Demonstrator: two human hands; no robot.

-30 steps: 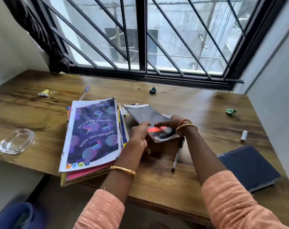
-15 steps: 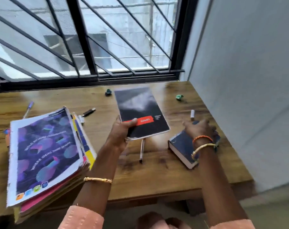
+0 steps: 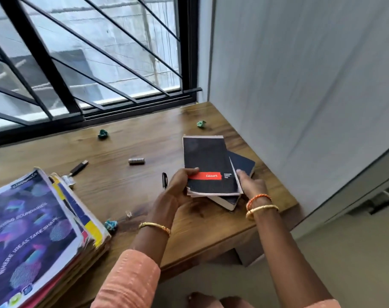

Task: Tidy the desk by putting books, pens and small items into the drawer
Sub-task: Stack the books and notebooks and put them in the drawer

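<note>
Black notebook (image 3: 209, 167) moved rightward, now atop navy diary (image 3: 242, 163); right hand (image 3: 251, 187) shifted to diary's near edge.

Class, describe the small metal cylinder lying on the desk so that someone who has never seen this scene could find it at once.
Start at the wooden desk below the barred window. Out on the open wood, left of the black notebook the hands hold, lies the small silvery cylinder on its side. Unlike the crumpled green paper balls nearby, it is smooth, metallic and ridged.

Black notebook (image 3: 208, 165) atop navy book (image 3: 242, 163)
</note>
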